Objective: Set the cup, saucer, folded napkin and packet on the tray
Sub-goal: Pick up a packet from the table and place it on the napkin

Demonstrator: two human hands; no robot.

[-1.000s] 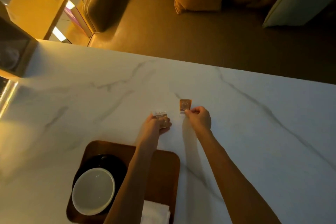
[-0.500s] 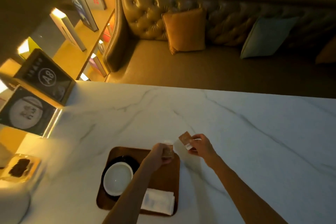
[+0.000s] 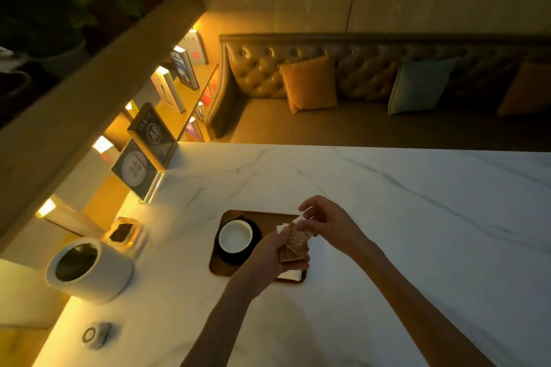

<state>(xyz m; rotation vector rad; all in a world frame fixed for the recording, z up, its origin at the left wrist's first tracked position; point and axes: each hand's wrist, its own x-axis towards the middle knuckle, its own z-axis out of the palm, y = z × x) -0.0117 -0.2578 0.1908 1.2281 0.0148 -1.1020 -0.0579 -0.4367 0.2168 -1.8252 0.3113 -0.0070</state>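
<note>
A brown wooden tray (image 3: 262, 217) lies on the white marble table. On its left half a white cup (image 3: 235, 237) stands on a black saucer (image 3: 257, 235). A strip of the folded white napkin (image 3: 293, 274) shows at the tray's near right corner, mostly hidden under my left hand. My left hand (image 3: 268, 259) holds a small brown packet (image 3: 293, 253) above the tray's right half. My right hand (image 3: 325, 222) pinches a second small packet (image 3: 299, 222) just above it, over the tray's right edge. The two packets touch or overlap.
A white round container (image 3: 89, 270) stands at the table's left edge, with a small glass dish (image 3: 122, 232) behind it and a small round puck (image 3: 95, 335) nearer me. Framed table signs (image 3: 140, 167) stand at the far left corner. A tufted sofa with cushions lies beyond the table.
Both hands have lifted their packets off the table and brought them together over the tray's right half. The camera has pulled back and tilted up, showing more of the room.
</note>
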